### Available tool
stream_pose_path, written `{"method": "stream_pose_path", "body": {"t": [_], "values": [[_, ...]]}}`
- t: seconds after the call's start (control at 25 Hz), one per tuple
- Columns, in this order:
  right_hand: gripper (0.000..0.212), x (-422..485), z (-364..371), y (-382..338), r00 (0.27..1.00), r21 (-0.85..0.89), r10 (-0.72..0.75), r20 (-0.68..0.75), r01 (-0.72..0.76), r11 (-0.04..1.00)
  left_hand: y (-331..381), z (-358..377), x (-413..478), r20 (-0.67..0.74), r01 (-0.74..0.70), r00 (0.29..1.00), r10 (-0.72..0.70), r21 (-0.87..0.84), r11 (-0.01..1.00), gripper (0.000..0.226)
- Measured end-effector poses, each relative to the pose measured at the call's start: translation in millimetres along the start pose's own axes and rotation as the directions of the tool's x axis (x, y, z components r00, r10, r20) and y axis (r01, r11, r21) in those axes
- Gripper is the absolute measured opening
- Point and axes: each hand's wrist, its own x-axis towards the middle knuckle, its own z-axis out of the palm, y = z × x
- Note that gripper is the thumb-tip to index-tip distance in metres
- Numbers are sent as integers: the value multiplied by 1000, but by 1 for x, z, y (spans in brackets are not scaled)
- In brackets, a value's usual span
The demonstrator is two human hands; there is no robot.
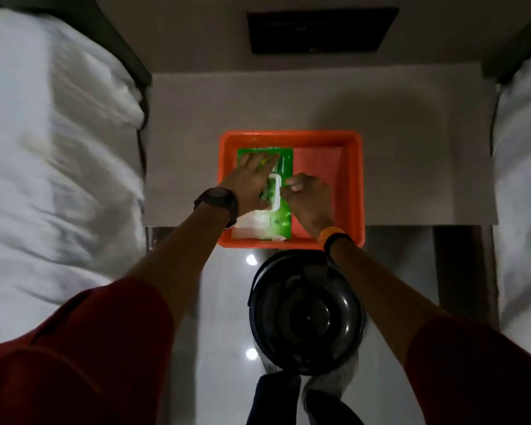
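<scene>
A green pack of wipes (pixel 277 221) lies flat in the left half of an orange tray (pixel 288 134). Its long axis runs straight away from the person, from the tray's near wall towards the far one. The near end shows white, the far end green. A white flap (pixel 275 191) sits at the pack's middle, lined up the same way.

The left hand (pixel 252 182), with a dark watch (pixel 218 204) on its wrist, presses down on the far half of the pack; its grip is apart, the fingers straight and spread. The right hand (pixel 307 194), above an orange wristband (pixel 334 236), has its grip together, fingertips pinching the flap's right edge.

The tray rests on a pale surface (pixel 411 164) between two white beds. A round black bin (pixel 305 314) stands on the floor just in front of it.
</scene>
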Motion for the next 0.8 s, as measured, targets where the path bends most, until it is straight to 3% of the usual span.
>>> {"method": "stream_pose_path", "body": {"t": [0.16,0.32,0.6,0.8], "values": [[28,5,30,11,989,-9,148,21,-148,989,-12,31,4,43,88,995,-87,-30,996,111],[33,12,38,15,986,16,166,-6,-166,986,-17,35,8,7,54,999,-53,-12,998,110],[34,20,35,21,980,29,186,68,-188,982,-16,36,4,-43,53,997,-57,-105,993,103],[38,-11,44,14,991,113,90,-101,-79,990,-15,37,6,-89,54,994,-67,-145,988,103]]}}
